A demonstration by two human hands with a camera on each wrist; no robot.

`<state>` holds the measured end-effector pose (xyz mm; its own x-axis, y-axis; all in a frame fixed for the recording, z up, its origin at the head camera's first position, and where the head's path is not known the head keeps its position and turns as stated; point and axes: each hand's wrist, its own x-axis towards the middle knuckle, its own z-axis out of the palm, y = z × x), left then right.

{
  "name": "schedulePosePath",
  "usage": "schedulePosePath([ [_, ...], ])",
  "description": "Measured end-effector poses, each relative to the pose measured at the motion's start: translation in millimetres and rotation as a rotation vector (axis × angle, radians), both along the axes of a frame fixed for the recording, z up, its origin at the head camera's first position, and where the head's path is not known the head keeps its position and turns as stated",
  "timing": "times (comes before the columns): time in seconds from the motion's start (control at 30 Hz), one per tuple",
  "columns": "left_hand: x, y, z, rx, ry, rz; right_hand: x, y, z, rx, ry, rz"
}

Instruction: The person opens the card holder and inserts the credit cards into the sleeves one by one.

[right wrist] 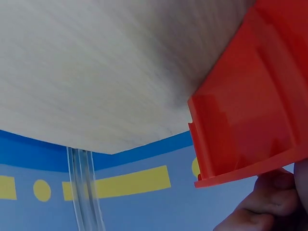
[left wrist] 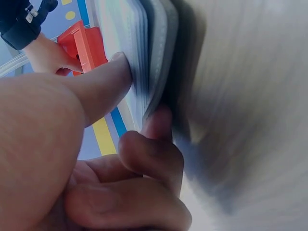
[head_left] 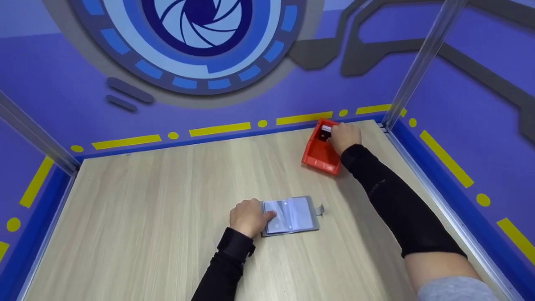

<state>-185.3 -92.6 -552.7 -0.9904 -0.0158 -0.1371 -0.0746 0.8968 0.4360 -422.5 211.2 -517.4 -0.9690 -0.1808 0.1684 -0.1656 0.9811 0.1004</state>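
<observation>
An open grey card holder (head_left: 301, 215) with clear plastic sleeves lies on the table, its short strap sticking out to the right. My left hand (head_left: 247, 218) grips its left edge, the thumb on the sleeves and curled fingers underneath, as the left wrist view shows. Farther back on the right stands a red plastic bin (head_left: 319, 161). Inside are dark and white flat pieces that look like cards (head_left: 324, 133). Over the bin's right wall reaches my right hand (head_left: 346, 137), beside those pieces. Its fingertips are hidden, so whether it pinches one cannot be seen.
The wooden tabletop (head_left: 146, 217) is bordered by purple-blue panels (head_left: 234, 113) with yellow dashes at the back and both sides. A metal corner post (head_left: 422, 71) rises behind the right hand, close to the bin.
</observation>
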Motion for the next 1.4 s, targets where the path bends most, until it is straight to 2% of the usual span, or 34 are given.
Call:
schedulePosePath([
  [0.17, 2.5, 4.1, 2.6, 0.019, 0.033, -0.027, -0.9, 5.8, 6.9, 0.019, -0.015, -0.037],
  [0.5, 7.3, 6.3, 0.7, 0.016, 0.001, -0.019, 3.1, 13.2, 6.5, 0.046, 0.015, -0.046],
  [0.87, 6.5, 7.6, -0.4, 0.006, -0.009, -0.021, 13.2, 17.1, 17.8, 0.051, 0.017, 0.009],
  [1.0, 6.5, 9.5, -3.6, 0.010, -0.004, -0.025, 27.3, 20.8, 25.5, -0.007, 0.070, 0.089],
  [1.17, 6.0, 8.1, -3.2, 0.011, -0.016, -0.027, 53.6, 18.2, 35.7, -0.076, 0.100, 0.166],
  [1.2, 3.2, 5.0, -9.4, 0.008, 0.002, -0.031, 58.5, 15.2, 38.3, -0.103, 0.093, 0.168],
  [1.27, 1.6, 1.8, -7.7, 0.002, 0.005, -0.022, 67.5, 7.2, 43.5, -0.176, 0.074, 0.167],
  [1.4, -1.5, -4.0, -7.6, 0.005, 0.001, -0.009, 88.9, -12.4, 53.3, -0.361, -0.030, 0.150],
])
